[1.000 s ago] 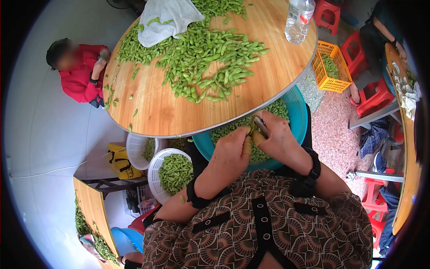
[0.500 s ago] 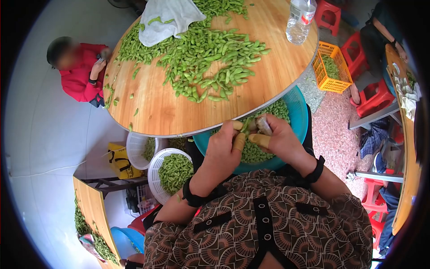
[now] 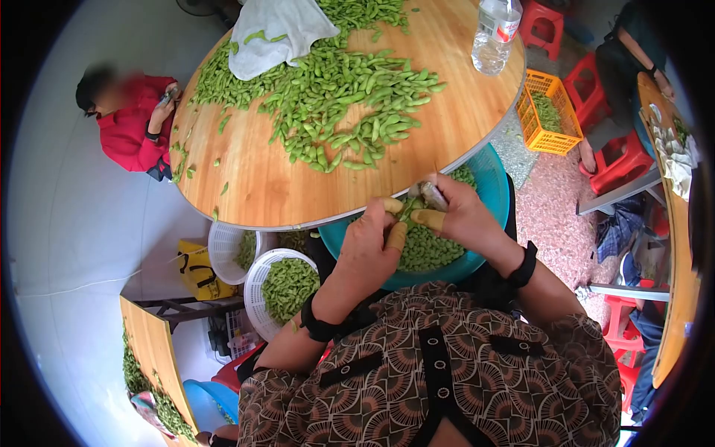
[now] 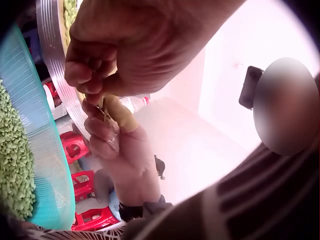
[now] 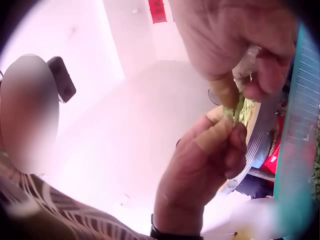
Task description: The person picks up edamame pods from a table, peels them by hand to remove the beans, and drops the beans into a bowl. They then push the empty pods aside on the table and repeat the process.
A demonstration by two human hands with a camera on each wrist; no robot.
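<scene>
Over a teal basin [image 3: 497,223] of shelled green beans [image 3: 428,252], both hands meet. The left hand [image 3: 366,244] pinches a green soybean pod [image 5: 239,107] between thumb and forefinger, which wear yellow covers. In the right hand [image 3: 471,217] is a small tool with a shiny, silvery grip [image 3: 433,197]; its working end is hidden at the pod. The right thumb [image 5: 225,92], also covered in yellow, lies against the pod in the right wrist view. In the left wrist view the left hand's fingers partly hide the right fingertips.
A round wooden table [image 3: 246,179] with heaped pods [image 3: 357,97], a white cloth [image 3: 275,37] and a water bottle [image 3: 495,37] stands ahead. White baskets [image 3: 257,287] are at left. A yellow crate [image 3: 547,112] and red stools [image 3: 622,160] stand right. A person in red [image 3: 130,123] sits left.
The left hand has shifted left from where the hands overlapped a second ago. The right hand has turned, so its covered thumb now points left at the pod.
</scene>
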